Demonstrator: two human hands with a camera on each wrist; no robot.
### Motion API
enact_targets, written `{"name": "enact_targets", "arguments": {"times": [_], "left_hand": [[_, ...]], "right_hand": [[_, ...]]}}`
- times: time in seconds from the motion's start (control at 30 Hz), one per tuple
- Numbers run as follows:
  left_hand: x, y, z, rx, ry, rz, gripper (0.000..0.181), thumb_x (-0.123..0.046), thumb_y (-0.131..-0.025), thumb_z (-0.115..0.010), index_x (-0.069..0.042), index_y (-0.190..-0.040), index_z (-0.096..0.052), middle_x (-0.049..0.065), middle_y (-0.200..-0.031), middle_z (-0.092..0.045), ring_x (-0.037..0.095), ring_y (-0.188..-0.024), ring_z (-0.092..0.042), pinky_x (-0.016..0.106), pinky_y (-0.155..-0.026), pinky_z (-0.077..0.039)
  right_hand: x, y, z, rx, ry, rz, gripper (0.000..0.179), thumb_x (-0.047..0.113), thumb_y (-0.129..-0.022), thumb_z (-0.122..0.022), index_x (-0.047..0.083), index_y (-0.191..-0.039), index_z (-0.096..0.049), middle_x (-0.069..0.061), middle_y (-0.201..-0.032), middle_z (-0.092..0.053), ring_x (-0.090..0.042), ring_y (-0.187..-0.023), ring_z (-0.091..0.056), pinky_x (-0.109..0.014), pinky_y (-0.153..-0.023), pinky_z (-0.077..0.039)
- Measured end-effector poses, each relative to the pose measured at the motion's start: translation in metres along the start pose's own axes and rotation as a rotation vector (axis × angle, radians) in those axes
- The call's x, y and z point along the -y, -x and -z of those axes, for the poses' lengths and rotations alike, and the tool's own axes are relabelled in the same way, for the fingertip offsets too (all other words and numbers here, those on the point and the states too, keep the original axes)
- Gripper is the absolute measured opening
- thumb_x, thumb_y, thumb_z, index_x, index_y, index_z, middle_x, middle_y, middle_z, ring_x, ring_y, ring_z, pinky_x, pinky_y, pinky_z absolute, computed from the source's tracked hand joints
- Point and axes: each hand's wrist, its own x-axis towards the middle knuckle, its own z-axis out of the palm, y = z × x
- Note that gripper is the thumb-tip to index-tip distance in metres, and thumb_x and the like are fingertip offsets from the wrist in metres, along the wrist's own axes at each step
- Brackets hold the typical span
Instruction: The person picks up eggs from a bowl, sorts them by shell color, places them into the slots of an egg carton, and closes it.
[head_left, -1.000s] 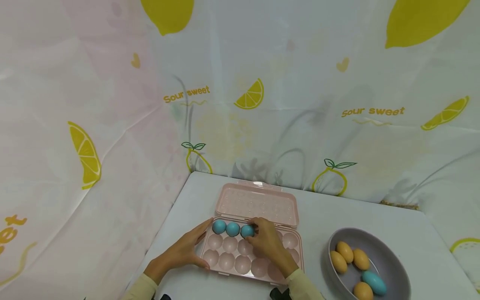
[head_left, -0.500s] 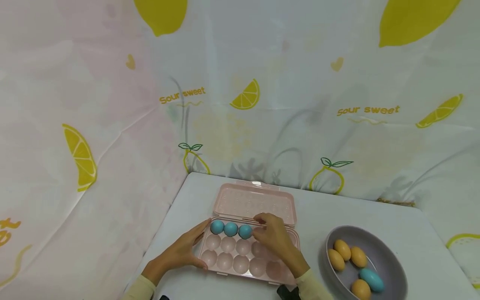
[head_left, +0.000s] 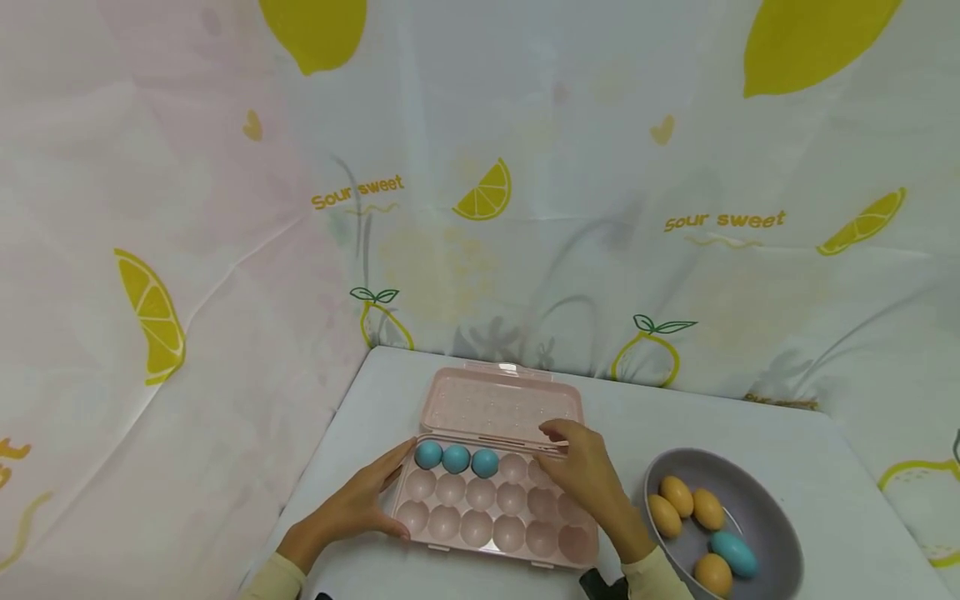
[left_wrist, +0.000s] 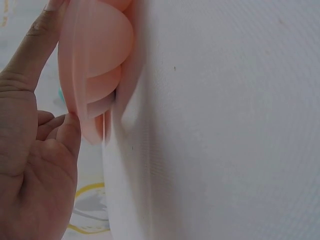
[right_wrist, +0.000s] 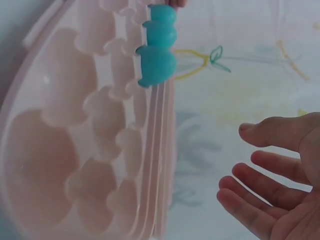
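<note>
A pink plastic egg box (head_left: 480,497) lies with its lid hinged back. Three blue eggs (head_left: 456,458) sit side by side at the left end of its far row; the other cups in sight hold nothing. My left hand (head_left: 358,502) grips the box's left end, thumb at the near corner and fingers toward the far one; the left wrist view has its fingertips on the rim. Above the box's right part hovers my right hand (head_left: 588,467), fingers loosely bent and apart with nothing between them, as the right wrist view also shows.
Right of the box a grey bowl (head_left: 780,533) contains several brown eggs (head_left: 677,497) and a blue egg (head_left: 733,554). The white table (head_left: 675,417) meets a lemon-print cloth wall (head_left: 562,275) behind and at the left.
My right hand has let go of the third blue egg, now in its cup, and moved right. The left hand stays at the box. The whole view has shifted slightly.
</note>
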Motion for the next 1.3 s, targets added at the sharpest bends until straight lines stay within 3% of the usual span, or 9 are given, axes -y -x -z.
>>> {"name": "enact_targets", "arguments": {"times": [0.23,0.4,0.53,0.67,0.8,1.03,1.3], "left_hand": [[0.009,0.001,-0.002,0.005,0.009,-0.018,0.129,-0.037,-0.054,-0.092,-0.007,-0.156,-0.019,0.014,-0.159,-0.021,0.031,-0.144,-0.023,0.022,-0.11,-0.033],[0.009,0.001,-0.002,-0.002,0.014,-0.038,0.13,-0.032,-0.052,-0.094,-0.008,-0.156,-0.019,0.015,-0.159,-0.022,0.033,-0.143,-0.024,0.027,-0.111,-0.034],[0.008,0.001,-0.003,-0.001,0.0,-0.012,0.13,-0.034,-0.051,-0.094,-0.009,-0.156,-0.02,0.013,-0.159,-0.023,0.032,-0.144,-0.024,0.024,-0.111,-0.032],[0.008,0.002,-0.002,0.004,-0.019,0.003,0.13,-0.038,-0.052,-0.092,-0.007,-0.156,-0.02,0.014,-0.159,-0.022,0.03,-0.145,-0.023,0.021,-0.111,-0.031],[0.005,0.002,-0.002,0.006,-0.014,-0.005,0.13,-0.04,-0.053,-0.092,-0.004,-0.155,-0.02,0.016,-0.159,-0.022,0.03,-0.144,-0.023,0.019,-0.111,-0.03],[0.007,0.001,-0.002,0.005,-0.009,-0.027,0.13,-0.039,-0.054,-0.092,-0.003,-0.155,-0.018,0.017,-0.159,-0.021,0.031,-0.144,-0.023,0.023,-0.112,-0.031],[0.008,-0.001,0.0,0.005,-0.019,-0.025,0.13,-0.039,-0.054,-0.092,-0.004,-0.155,-0.019,0.015,-0.159,-0.021,0.03,-0.144,-0.023,0.027,-0.111,-0.034]], "right_hand": [[-0.028,0.024,0.03,-0.103,0.088,0.037,0.037,-0.001,-0.069,-0.085,0.0,-0.103,-0.07,-0.011,-0.099,-0.071,-0.027,-0.086,-0.069,-0.037,-0.068,-0.063],[-0.043,0.04,0.06,-0.142,0.18,-0.043,0.035,0.001,-0.07,-0.084,0.0,-0.101,-0.07,-0.011,-0.098,-0.072,-0.027,-0.084,-0.069,-0.037,-0.067,-0.062],[-0.05,0.053,0.079,-0.154,0.276,-0.064,0.034,0.002,-0.071,-0.083,-0.001,-0.101,-0.07,-0.014,-0.097,-0.071,-0.03,-0.08,-0.069,-0.041,-0.064,-0.061],[-0.056,0.065,0.097,-0.136,0.326,-0.123,0.032,0.004,-0.075,-0.08,-0.001,-0.105,-0.069,-0.016,-0.099,-0.07,-0.033,-0.083,-0.068,-0.049,-0.069,-0.059],[-0.063,0.077,0.117,-0.066,0.378,-0.201,0.034,0.007,-0.078,-0.076,-0.004,-0.11,-0.067,-0.018,-0.099,-0.069,-0.036,-0.089,-0.066,-0.052,-0.073,-0.057],[-0.077,0.09,0.151,0.18,0.411,-0.391,0.047,0.026,-0.091,-0.066,-0.011,-0.12,-0.06,-0.029,-0.111,-0.064,-0.048,-0.097,-0.061,-0.058,-0.076,-0.055],[-0.1,0.099,0.164,0.301,0.484,-0.397,0.049,0.023,-0.08,-0.077,-0.013,-0.11,-0.063,-0.029,-0.1,-0.066,-0.048,-0.089,-0.063,-0.058,-0.073,-0.055]]}}
